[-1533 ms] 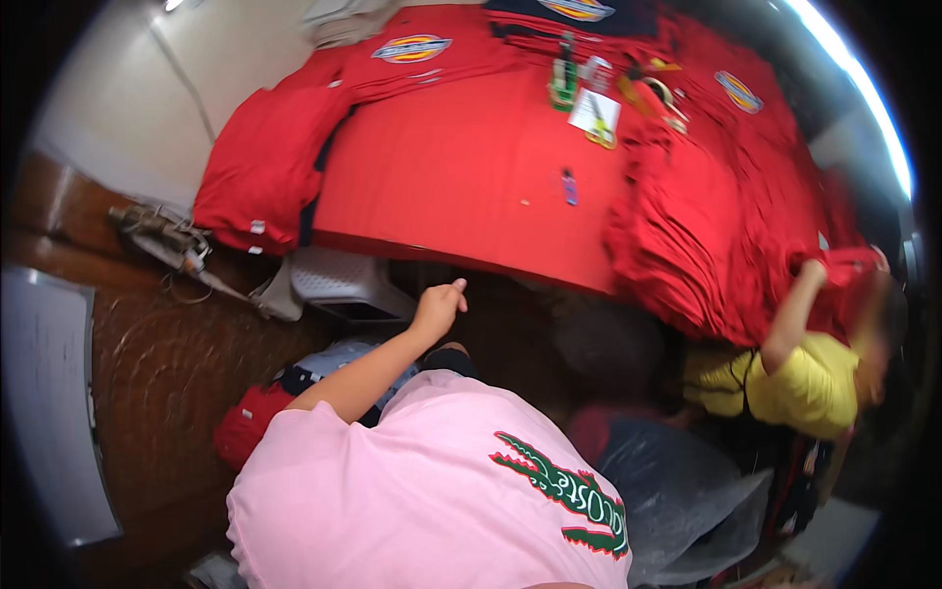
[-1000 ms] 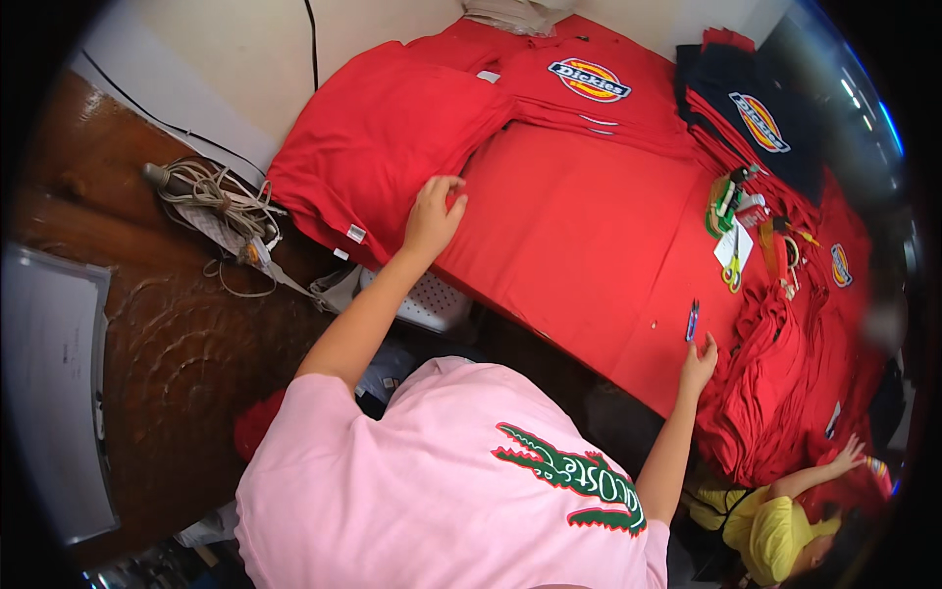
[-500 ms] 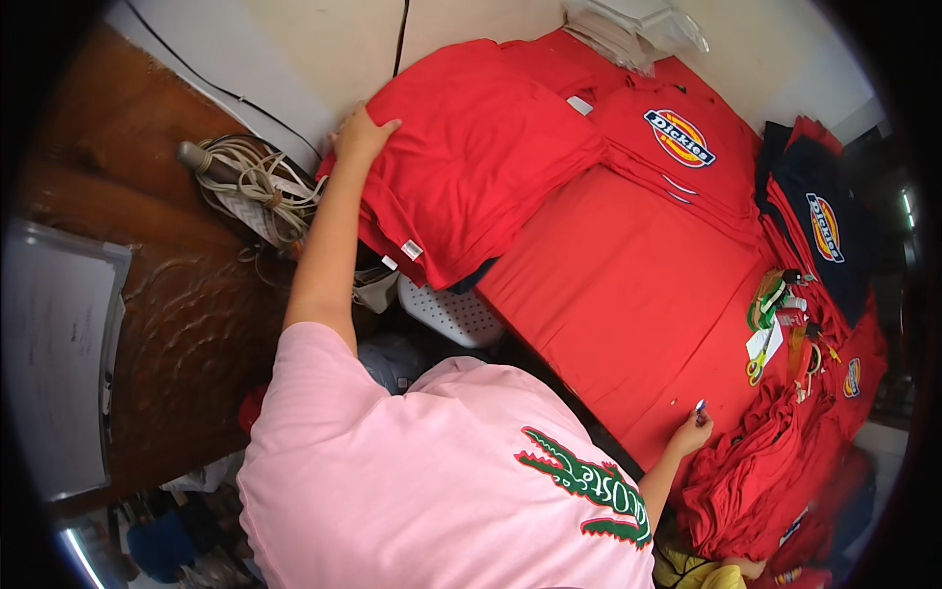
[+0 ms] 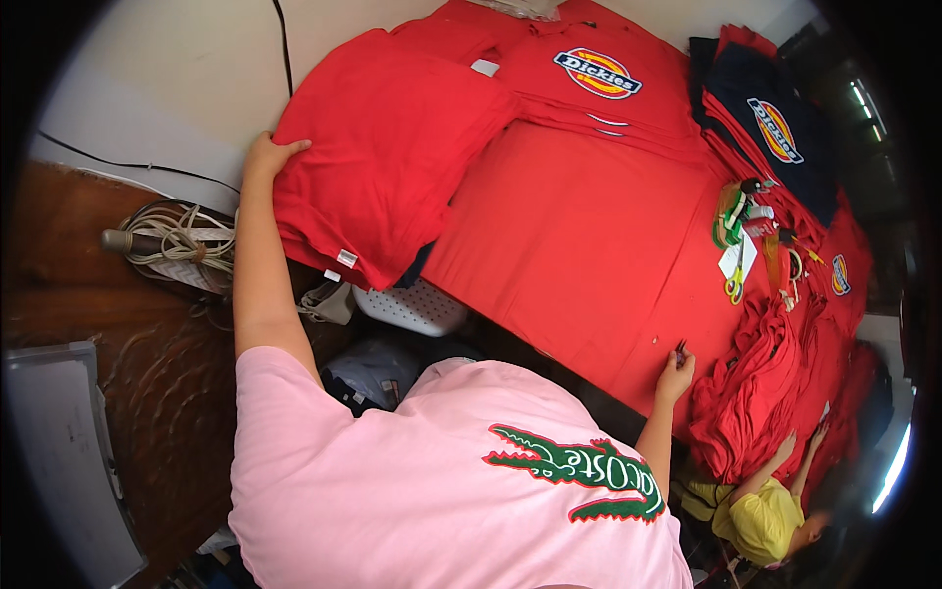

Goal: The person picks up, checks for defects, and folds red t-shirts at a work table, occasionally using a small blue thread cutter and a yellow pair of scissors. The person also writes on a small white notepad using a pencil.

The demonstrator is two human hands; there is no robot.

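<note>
A: Left hand (image 4: 267, 155) lies flat, fingers spread, on the far left edge of the red stack (image 4: 388, 142). The stack sits at the bench's (image 4: 579, 245) left end, its near corner hanging past the rim, above the white basket (image 4: 410, 306).

B: So a push w/ one hand could tip it off, or skew the top layers?

A: Likely, imo. Right hand (image 4: 675, 371) is well apart, curled on a small dark thing at the near edge; can't tell what.

B: Cable coil (image 4: 182, 245) is right beside the left forearm. Snag risk.

A: Also scissors (image 4: 734, 285) lie on the cloth, near the loose red pile (image 4: 756, 393).
</note>
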